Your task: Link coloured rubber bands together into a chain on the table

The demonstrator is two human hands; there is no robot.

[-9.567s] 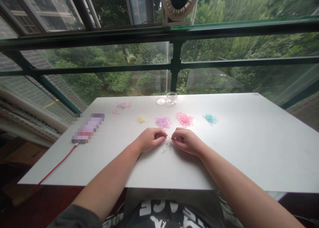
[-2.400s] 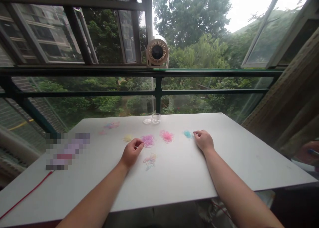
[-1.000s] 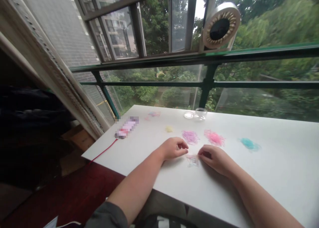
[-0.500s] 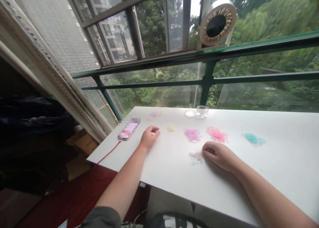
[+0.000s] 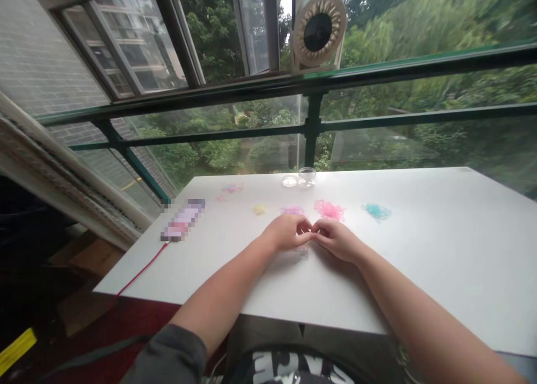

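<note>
My left hand (image 5: 288,232) and my right hand (image 5: 338,240) meet at the fingertips above the white table. Both are closed in a pinch, and whatever sits between the fingers is too small to make out. Just below them lies a small pile of pale, mixed-colour bands (image 5: 301,252), partly covered by my left hand. Behind the hands are a purple pile of thin bands (image 5: 292,210), half hidden, and a pink pile (image 5: 329,209). A teal pile (image 5: 377,211) lies to the right, a small yellow pile (image 5: 259,209) to the left.
At the table's (image 5: 440,250) back edge stand a clear jar (image 5: 307,178) and its lid (image 5: 289,181). More loose bands (image 5: 230,190) lie back left. A phone (image 5: 183,220) with a red cable (image 5: 142,269) rests at the left. A round fan (image 5: 319,27) is by the window railing.
My left hand has moved right, from beside the yellow pile to meet my right hand. The camera view has turned to the right.
</note>
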